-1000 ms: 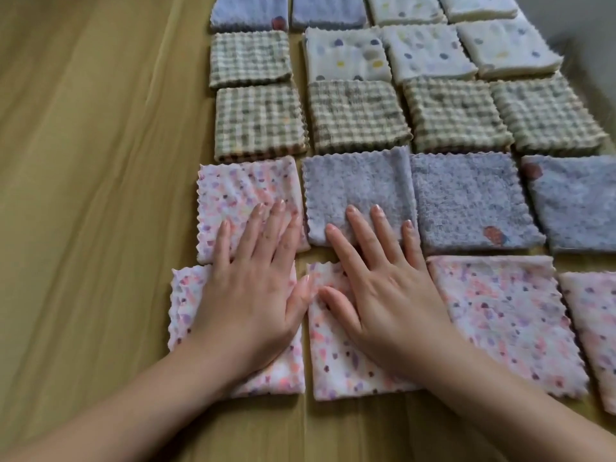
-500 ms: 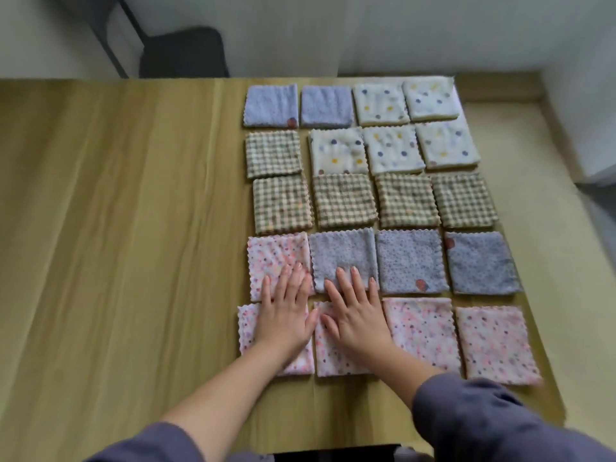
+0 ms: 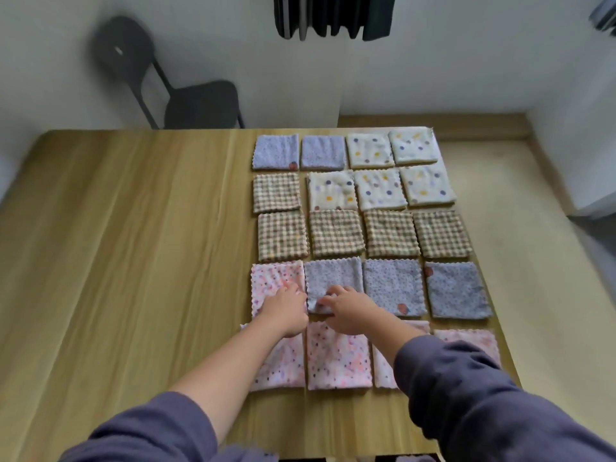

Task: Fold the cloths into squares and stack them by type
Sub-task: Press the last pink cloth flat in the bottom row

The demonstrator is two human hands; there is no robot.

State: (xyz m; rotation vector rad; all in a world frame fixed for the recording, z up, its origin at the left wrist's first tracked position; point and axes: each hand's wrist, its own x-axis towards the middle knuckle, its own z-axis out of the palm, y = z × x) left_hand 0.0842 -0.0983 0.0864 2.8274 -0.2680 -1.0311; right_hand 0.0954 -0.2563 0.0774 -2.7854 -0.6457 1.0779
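Note:
Folded square cloths lie in a grid on the right half of the wooden table [image 3: 133, 261]. My left hand [image 3: 285, 308] has its fingers curled on the right edge of a pink speckled cloth [image 3: 270, 281] in the second row from me. Beside it, my right hand [image 3: 346, 310] pinches the near left edge of a lilac cloth [image 3: 333, 275]. More pink speckled cloths [image 3: 338, 358] fill the nearest row, partly under my arms. Behind come brown checked cloths [image 3: 335, 233], white dotted cloths [image 3: 378, 188] and two lilac ones [image 3: 276, 151].
The left half of the table is bare wood. A black chair [image 3: 196, 101] stands behind the table's far edge. Dark fabric [image 3: 333, 15] hangs on the wall at the top. The table's right edge runs close to the outer cloths.
Both hands have left the nearest pink cloths, where they lay flat, and reached forward to the second row with fingers curled. The view has pulled back and up.

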